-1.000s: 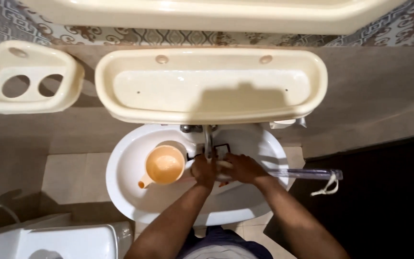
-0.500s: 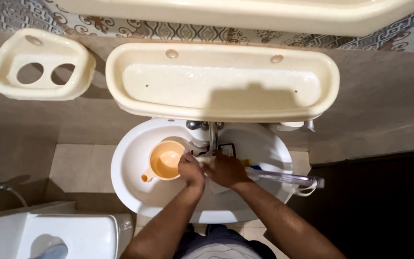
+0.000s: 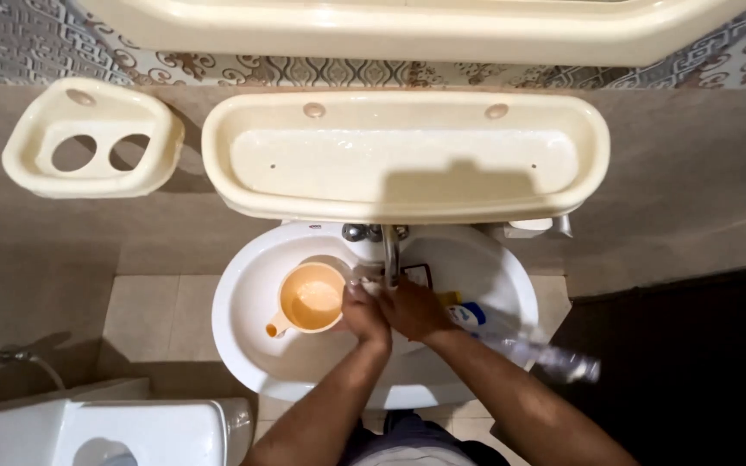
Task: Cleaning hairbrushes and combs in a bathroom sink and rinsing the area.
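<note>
White porcelain forms the basin (image 3: 252,345), where both hands meet under the tap (image 3: 389,250) near the back rim. The left hand (image 3: 364,318) and right hand (image 3: 416,311) press together, fingers curled about each other; whether they hold anything between them cannot be told. An orange mug (image 3: 310,299) stands in the basin just beside the left hand's fingers, handle toward the front left. A clear bottle (image 3: 554,358) lies across the right rim, near the right forearm.
</note>
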